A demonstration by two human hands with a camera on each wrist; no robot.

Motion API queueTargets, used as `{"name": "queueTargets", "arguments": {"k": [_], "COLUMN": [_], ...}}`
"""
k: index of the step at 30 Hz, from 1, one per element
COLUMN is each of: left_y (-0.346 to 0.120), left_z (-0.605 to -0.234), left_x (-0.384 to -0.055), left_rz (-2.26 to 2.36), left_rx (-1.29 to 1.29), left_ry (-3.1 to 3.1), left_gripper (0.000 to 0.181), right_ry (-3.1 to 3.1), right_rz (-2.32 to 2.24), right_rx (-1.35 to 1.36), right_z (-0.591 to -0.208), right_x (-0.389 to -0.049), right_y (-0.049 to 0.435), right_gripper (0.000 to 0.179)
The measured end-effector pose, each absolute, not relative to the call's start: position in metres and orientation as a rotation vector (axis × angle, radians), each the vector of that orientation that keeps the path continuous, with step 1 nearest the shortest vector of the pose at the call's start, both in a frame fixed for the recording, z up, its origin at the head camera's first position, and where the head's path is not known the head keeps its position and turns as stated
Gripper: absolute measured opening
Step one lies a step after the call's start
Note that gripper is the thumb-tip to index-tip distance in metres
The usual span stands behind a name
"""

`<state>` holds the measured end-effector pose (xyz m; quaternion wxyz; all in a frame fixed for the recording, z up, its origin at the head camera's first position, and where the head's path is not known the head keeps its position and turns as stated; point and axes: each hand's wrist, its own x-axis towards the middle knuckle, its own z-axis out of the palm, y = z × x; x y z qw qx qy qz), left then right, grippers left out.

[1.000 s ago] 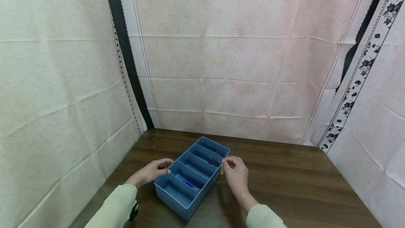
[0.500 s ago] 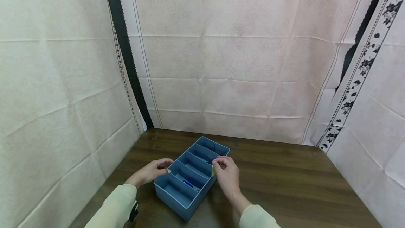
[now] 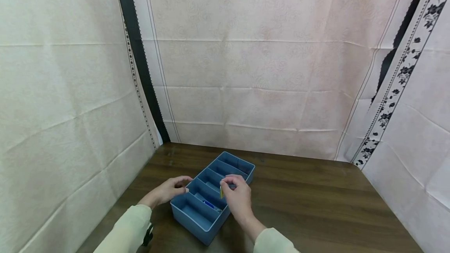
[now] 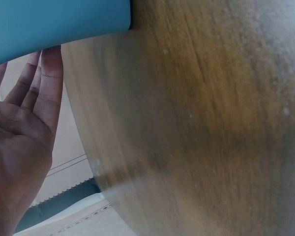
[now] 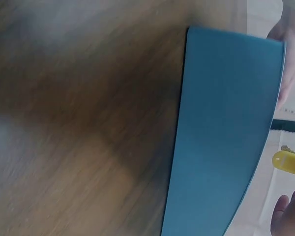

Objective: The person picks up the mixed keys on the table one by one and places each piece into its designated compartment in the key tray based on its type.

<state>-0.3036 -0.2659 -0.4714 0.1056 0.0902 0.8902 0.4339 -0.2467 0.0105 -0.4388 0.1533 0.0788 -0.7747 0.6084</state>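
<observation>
A long blue box (image 3: 197, 229) with several divided compartments stands on the table. My left hand (image 3: 169, 191) rests at its left rim, and in the left wrist view the fingers (image 4: 51, 81) are fairly straight, with tips hidden behind the box wall. My right hand (image 3: 238, 196) is over the box's middle compartments, pinching a yellow key tag (image 3: 221, 192) between thumb and forefinger. The right wrist view shows the yellow key tag (image 5: 287, 162) with a hole at its rounded end and a jagged brass-coloured bit beside it. A blue piece (image 3: 208, 204) lies in a near compartment.
A small metallic bit (image 3: 218, 210) is beside the blue piece. The brown wooden table (image 3: 316, 202) extends to the right of the box. Pale cloth curtains (image 3: 246, 69) enclose the table at the back and on both sides.
My right hand has moved left from the box's right edge to over its middle, carrying the yellow key tag. The left hand and the box have stayed in place.
</observation>
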Motion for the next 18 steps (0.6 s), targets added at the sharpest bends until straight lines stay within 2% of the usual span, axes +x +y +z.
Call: {"name": "queueTargets", "arguments": {"k": [18], "left_y": [-0.266], "left_z": [-0.472], "left_x": [-0.305], "left_rz": [1.266], "left_rx": [0.261], "left_ry": [2.631], "left_gripper": [0.037], "right_ry": [-2.286], "right_rz": [1.749], "right_rx": [0.341], "right_z": [-0.439], "right_x": [-0.234], "right_y": [-0.030], "right_gripper": [0.006]}}
